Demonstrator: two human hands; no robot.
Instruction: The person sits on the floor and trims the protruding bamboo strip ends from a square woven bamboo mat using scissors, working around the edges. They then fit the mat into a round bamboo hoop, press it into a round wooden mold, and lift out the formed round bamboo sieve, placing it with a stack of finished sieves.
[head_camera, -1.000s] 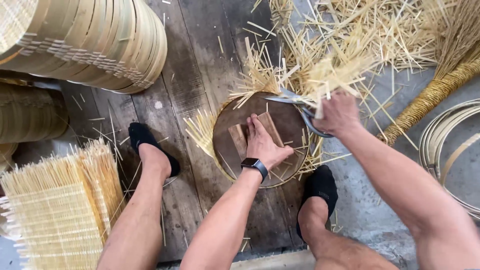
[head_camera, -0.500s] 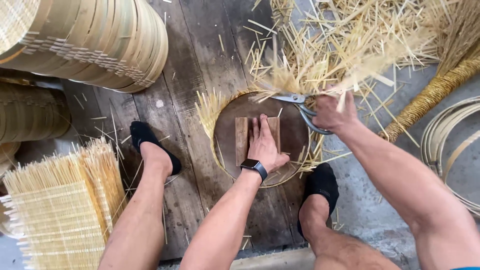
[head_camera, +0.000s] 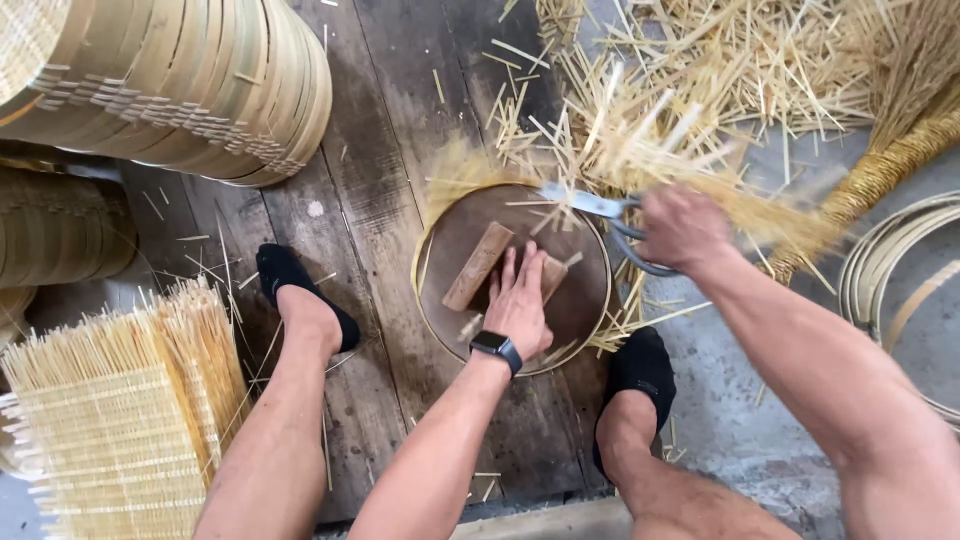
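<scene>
My left hand (head_camera: 521, 304) lies flat, fingers apart, on wooden blocks (head_camera: 477, 266) inside a round brown tray with a bamboo rim (head_camera: 432, 226) on the plank floor. A dark watch sits on that wrist. My right hand (head_camera: 683, 227) grips the looped handles of large metal shears (head_camera: 585, 204), whose blades point left over the tray's far rim. A blurred bundle of cut bamboo strips (head_camera: 760, 210) streaks out to the right of this hand. Whether the strips are in my hand or in flight I cannot tell.
Stacked round bamboo steamer rings (head_camera: 180, 80) fill the upper left. A woven bamboo mat with long loose ends (head_camera: 120, 420) lies at lower left. Loose bamboo offcuts (head_camera: 720, 70) cover the upper right, with coiled bamboo hoops (head_camera: 900, 290) at the right edge. My black-socked feet flank the tray.
My right hand with the shears has swung from the tray's far-right rim out to the right, scattering strips. My left hand shifted slightly right on the blocks.
</scene>
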